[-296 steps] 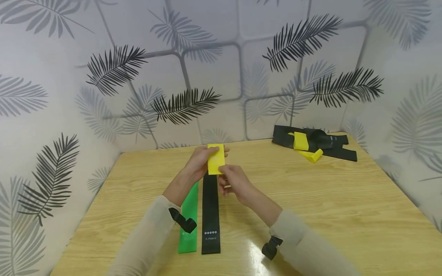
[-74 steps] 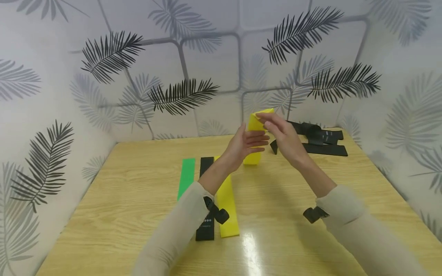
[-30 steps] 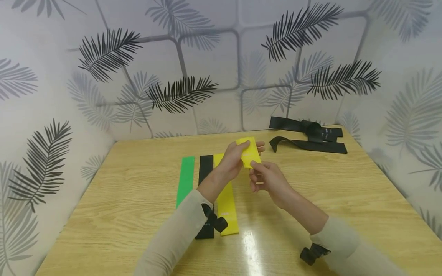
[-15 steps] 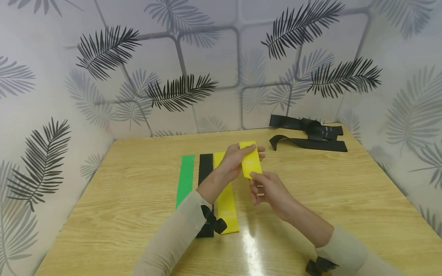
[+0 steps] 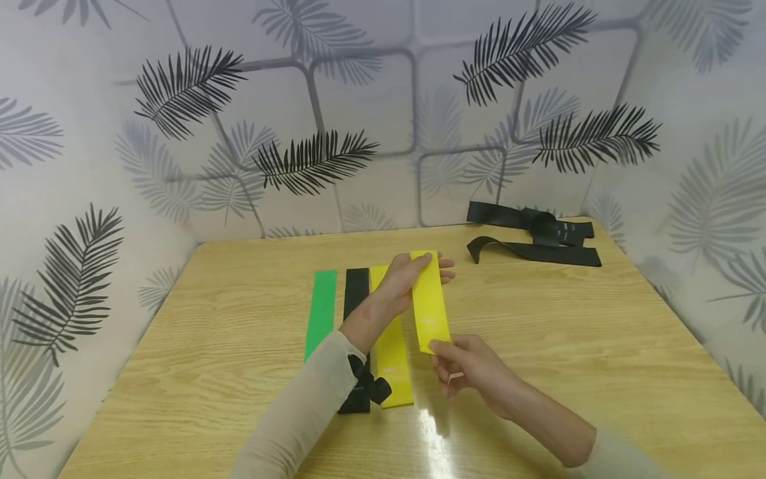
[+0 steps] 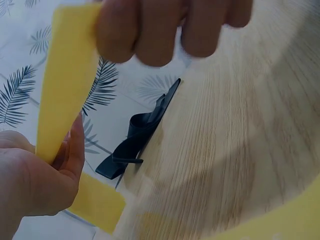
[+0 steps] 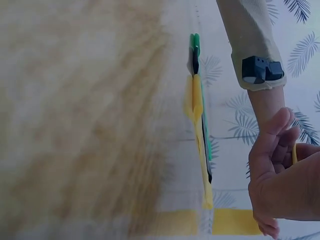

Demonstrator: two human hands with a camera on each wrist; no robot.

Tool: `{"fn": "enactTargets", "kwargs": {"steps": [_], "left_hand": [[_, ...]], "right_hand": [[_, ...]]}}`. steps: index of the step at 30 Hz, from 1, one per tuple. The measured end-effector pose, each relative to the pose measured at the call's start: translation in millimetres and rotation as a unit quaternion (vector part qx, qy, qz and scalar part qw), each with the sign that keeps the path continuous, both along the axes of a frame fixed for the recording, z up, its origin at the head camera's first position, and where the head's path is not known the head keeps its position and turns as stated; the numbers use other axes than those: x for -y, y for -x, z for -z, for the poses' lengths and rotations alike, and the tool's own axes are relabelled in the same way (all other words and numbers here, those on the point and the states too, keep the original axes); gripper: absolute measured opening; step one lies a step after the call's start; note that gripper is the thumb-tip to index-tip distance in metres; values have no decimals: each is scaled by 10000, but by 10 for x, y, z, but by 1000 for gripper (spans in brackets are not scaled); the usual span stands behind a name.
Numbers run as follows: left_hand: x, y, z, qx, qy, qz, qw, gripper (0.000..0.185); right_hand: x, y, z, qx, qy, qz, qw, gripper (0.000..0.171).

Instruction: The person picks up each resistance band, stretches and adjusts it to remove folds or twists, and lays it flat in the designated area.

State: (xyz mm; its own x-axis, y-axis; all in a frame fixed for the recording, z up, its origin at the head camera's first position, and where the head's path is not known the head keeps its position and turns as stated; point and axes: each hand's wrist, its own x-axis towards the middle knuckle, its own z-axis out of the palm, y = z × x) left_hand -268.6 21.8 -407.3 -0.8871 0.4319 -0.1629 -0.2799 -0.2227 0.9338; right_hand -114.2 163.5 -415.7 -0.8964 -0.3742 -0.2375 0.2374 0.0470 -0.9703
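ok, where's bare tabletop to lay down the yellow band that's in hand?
Bare wood runs right of the flat yellow band, from the held yellow band across to the table edge, and left of the green band. Crowded: the green, black, yellow row, and the black bands at the far right corner.

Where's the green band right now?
Head view: the green band lies flat on the table, leftmost of the row, right beside the black band, left of the left hand.
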Motion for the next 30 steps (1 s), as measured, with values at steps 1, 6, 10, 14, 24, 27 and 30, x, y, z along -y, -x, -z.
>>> {"fn": "enactTargets", "kwargs": {"steps": [1,6,10,14,24,27,30], "left_hand": [[8,12,10,10,11,0,10000,39],[41,60,44,50,136,75,9999,42],[55,86,47,72,275,144,9995,39],[72,117,51,18,488,145,9987,38],[85,228,168,-295,943,-103,9951,39],[98,283,224,-547,1465,-274,9873,38],[125,330,268,-785,1945,-481,9766,35]], "right_hand": [[-6,-21,12,-9,-36,-65,10000,33],[-36,-132,72,-15,-123,-444,9989,35],[-67,-223,139,26,-153,-934,9955,36],[-100,-267,195,65,-180,-1210,9925,36],[-208,-263,240,174,-459,-1173,9919,37],[-240,-254,247,230,-441,-1246,9910,38],[-271,-225,263,262,-423,-1323,9900,38]]}}
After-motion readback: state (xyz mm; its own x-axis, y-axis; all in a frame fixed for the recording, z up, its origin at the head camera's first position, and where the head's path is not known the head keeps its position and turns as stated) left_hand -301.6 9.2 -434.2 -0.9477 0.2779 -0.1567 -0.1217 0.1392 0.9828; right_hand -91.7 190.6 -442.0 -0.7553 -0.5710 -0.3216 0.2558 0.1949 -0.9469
